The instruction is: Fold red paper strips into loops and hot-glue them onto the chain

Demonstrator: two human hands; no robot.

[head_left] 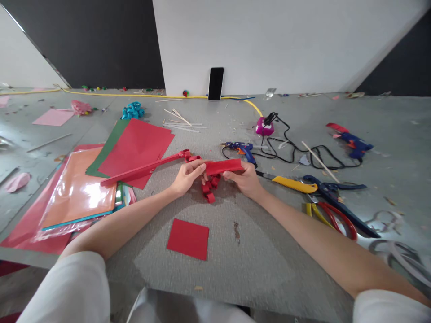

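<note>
A folded red strip (pixel 224 166) is stretched between my two hands above the middle of the table. Its left end is pinched in my left hand (pixel 191 176), its right end in my right hand (pixel 245 178). Curled red paper loops (pixel 210 195) hang or lie just below the strip, beside my left fingers. From there a long thin red piece (pixel 144 168) runs left over the stacked sheets. A red rectangle of paper (pixel 187 239) lies flat on the table, nearer to me.
Red sheets (pixel 134 148) and a plastic-wrapped orange pack (pixel 81 188) lie left. Right are a blue glue gun (pixel 247 150), its black cable, a yellow cutter (pixel 294 183), red-handled scissors (pixel 340 220) and another glue gun (pixel 357 144). A phone (pixel 216 84) leans against the wall.
</note>
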